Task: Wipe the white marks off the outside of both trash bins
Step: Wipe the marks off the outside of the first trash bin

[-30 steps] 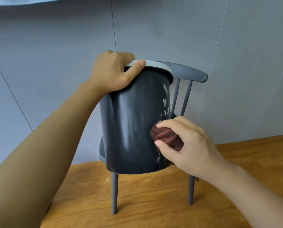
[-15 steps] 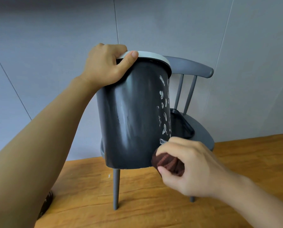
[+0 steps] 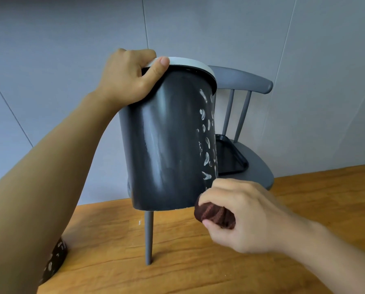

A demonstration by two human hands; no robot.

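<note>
Down past the bin's bottom edge the right hand (image 3: 247, 215) has slid since a second ago, when it was rubbing midway up the side. Behind everything, a grey chair (image 3: 255, 166) stands on the wooden floor (image 3: 219, 262) against the wall, a black tray (image 3: 230, 155) lying on its seat. In front of the chair the dark trash bin (image 3: 166, 145) is held tilted in the air, its pale rim uppermost. That left hand (image 3: 128, 81) grips the rim, thumb hooked over the lip. White marks (image 3: 207, 143) dot the bin's right side. Fingers of the right hand curl tight around a bunched brown cloth (image 3: 214, 215), just beside the bin's lower right corner. At the lower left floor edge, part of a second dark speckled bin (image 3: 54, 262) peeks out behind the left arm.
</note>
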